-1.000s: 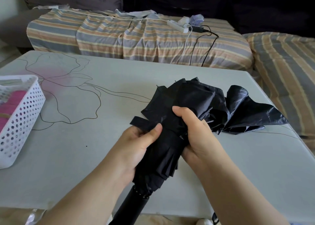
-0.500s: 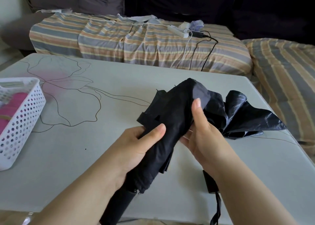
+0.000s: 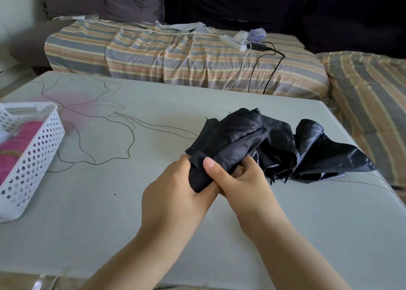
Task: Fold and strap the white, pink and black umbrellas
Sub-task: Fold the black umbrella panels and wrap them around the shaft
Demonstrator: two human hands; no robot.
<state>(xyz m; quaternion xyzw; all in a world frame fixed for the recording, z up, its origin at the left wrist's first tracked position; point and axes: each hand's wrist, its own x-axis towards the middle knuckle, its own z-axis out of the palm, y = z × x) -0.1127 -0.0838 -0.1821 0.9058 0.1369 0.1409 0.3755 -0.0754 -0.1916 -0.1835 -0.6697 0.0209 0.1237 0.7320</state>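
Note:
The black umbrella point(image 3: 237, 135) lies over the middle-right of the table, its canopy half gathered; loose shiny folds spread to the right. My left hand point(image 3: 175, 193) grips the gathered lower end of the canopy, thumb across the cloth beside the strap tab. My right hand point(image 3: 246, 184) holds the same bundle from the right, fingers curled under it. The handle is hidden beneath my hands. The pink umbrella point(image 3: 19, 142) lies folded in a white perforated basket point(image 3: 33, 164) at the left edge. A bit of white shows beside it in the basket.
The grey table point(image 3: 109, 212) bears a printed flower outline. Behind it a striped couch point(image 3: 175, 56) carries a white power strip point(image 3: 232, 42) with cables hanging down its front. A striped cushion point(image 3: 369, 96) is at the right.
Both hands have slid forward along the black umbrella and come close together at the gathered canopy. The handle, visible below earlier, is now out of sight. The view has shifted forward.

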